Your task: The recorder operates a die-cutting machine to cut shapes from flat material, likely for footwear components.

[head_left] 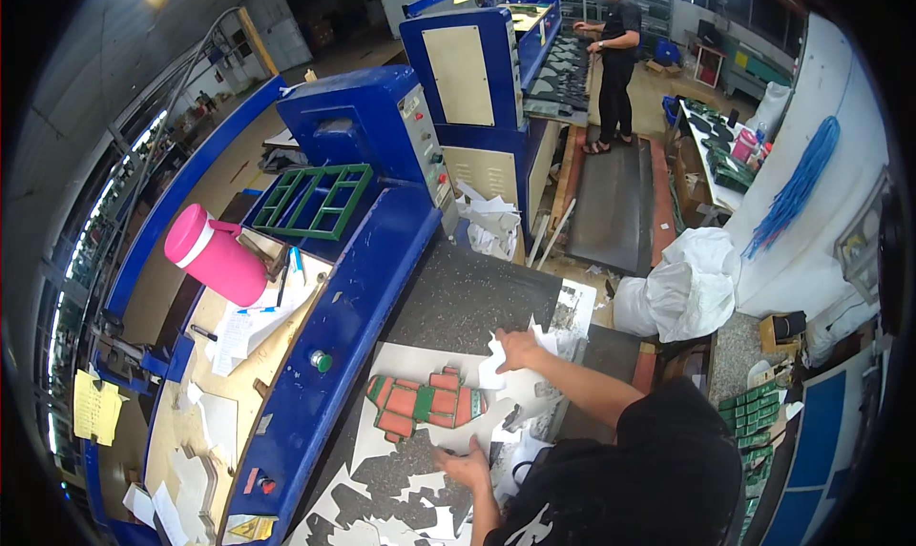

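Note:
A cutting die (426, 403) with orange-red padding and green edges lies on a pale grey sheet (389, 358) on the dark cutting bed. Just beyond its right end, my right hand (516, 350) has its fingers closed on a torn-looking white scrap (490, 367). My left hand (465, 467) is on the near side of the die, fingers apart, over the sheet's cut edge; it holds nothing that I can see. Cut-out sheet remnants (420, 498) with irregular holes spread below my left hand.
A blue press beam (358, 288) with a green button runs along the left. Behind it stand a pink jug (215, 255), pens and papers. A green metal frame (315, 203) rests on the machine. White sacks (687, 284) sit at the right. Another person (615, 60) stands at a farther machine.

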### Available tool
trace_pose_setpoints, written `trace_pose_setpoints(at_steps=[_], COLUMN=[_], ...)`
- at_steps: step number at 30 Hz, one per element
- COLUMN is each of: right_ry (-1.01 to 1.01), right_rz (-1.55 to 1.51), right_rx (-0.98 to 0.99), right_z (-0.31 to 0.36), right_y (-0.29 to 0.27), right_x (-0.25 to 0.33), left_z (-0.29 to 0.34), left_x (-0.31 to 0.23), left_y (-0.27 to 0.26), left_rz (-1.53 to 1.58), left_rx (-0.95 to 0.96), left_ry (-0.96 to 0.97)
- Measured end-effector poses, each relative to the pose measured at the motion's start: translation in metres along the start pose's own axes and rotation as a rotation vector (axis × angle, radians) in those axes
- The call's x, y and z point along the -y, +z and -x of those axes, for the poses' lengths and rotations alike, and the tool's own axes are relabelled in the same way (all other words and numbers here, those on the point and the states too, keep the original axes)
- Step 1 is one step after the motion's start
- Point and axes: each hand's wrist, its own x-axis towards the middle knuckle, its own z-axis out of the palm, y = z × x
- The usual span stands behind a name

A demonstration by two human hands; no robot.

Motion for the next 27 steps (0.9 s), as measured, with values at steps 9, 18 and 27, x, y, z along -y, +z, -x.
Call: trace_pose_setpoints(at_steps=[9, 18, 27], right_ry=[0.133, 0.148, 0.055], right_rz=[0.185, -0.060, -0.018], right_rx=[-0.184, -0.137, 0.034], right_z=[0.034, 0.038, 0.034], right_y=[0.022, 0.032, 0.040], right_x=[-0.006, 0.004, 0.011], left_z=[-0.035, -0.063, -0.072], left_x=[0.015, 0.042, 0.086], left_y=[0.005, -0.037, -0.009], left_rz=[0.705, 0.333, 0.392], left_rx=[0.103, 0.456, 0.015], left_ry=[-0.492, -0.379, -0.218])
